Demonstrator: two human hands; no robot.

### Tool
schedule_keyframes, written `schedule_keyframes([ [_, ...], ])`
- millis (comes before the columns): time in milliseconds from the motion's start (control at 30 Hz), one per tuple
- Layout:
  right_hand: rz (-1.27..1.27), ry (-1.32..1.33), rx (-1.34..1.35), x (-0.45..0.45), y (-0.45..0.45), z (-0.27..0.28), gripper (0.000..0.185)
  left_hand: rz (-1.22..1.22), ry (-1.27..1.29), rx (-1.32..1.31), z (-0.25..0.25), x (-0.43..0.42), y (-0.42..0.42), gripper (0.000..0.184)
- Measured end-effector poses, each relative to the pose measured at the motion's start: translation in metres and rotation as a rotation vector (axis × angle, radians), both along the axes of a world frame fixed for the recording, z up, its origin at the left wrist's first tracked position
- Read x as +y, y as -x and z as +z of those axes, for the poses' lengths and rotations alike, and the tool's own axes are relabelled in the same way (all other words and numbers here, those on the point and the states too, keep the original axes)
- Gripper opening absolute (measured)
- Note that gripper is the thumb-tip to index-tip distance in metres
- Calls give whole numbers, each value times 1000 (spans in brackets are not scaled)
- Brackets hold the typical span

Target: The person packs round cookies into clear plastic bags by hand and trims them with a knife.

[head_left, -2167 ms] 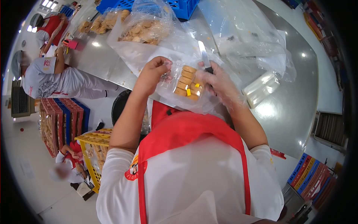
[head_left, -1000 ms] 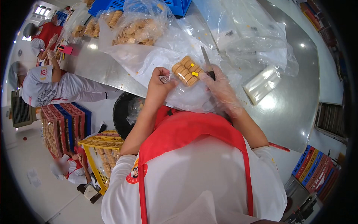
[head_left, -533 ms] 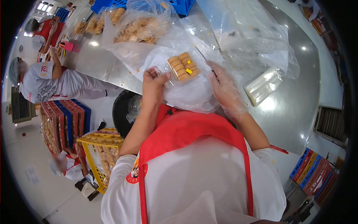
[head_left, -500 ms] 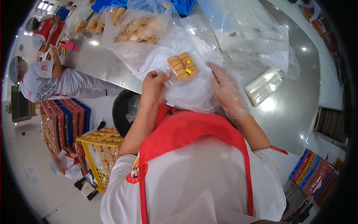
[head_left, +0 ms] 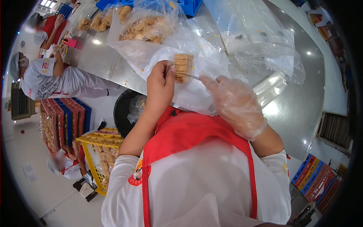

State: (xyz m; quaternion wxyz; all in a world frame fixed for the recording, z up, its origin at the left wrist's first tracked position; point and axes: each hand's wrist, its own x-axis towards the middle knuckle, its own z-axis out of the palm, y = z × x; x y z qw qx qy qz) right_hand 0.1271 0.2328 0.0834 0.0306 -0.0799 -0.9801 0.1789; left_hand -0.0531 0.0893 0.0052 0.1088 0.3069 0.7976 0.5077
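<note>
- The bare left hand [head_left: 160, 85] pinches the near-left side of a small clear pack of biscuits [head_left: 183, 65], thumb and fingertips drawn close together on the wrapping.
- That pack is in front of the person, above a crumpled white plastic sheet [head_left: 198, 99] spread over the metal counter [head_left: 293, 121]; its round biscuits show in a row through the film.
- The right hand [head_left: 238, 104], in a clear plastic glove, is curled around a knife [head_left: 193, 76], with the handle hidden inside the grip.
- The thin blade points left from the gloved fingers toward the lower part of the pack; it seems to meet the wrapping, though the view is too small to be sure.
- Beyond the left hand, a large clear bag [head_left: 145, 29] full of loose biscuits sits on the counter, with a blue crate [head_left: 192, 6] behind it.
- Flat clear plastic bags [head_left: 251, 28] cover the far right of the counter, and a shiny bundle of wrappers [head_left: 271, 89] lies just beyond the gloved hand.
- Beside the counter's near left edge, a black bin [head_left: 121, 113] holds crumpled plastic, near a yellow crate [head_left: 89, 153].
- Farther left, a co-worker [head_left: 39, 77] in white stands at the counter.
</note>
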Motion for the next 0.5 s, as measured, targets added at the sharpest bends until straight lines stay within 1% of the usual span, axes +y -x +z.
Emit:
schedule_keyframes([
  [67,14,-33,9,1,3,0,57,-5,15,81,1,0,-2,17],
  [167,66,-174,75,-1,5,-5,52,3,23,170,0,2,-4,16],
  [267,56,-204,68,-5,5,-7,52,-1,19,248,-2,3,-6,16],
  [367,15,-129,89,-8,7,-11,53,-16,10,311,-10,5,-4,19],
  [433,4,-137,78,-9,7,-12,52,-26,-25,369,-17,6,-3,22],
  [500,-14,-121,75,-11,6,-13,51,-3,3,442,-16,8,-9,21],
])
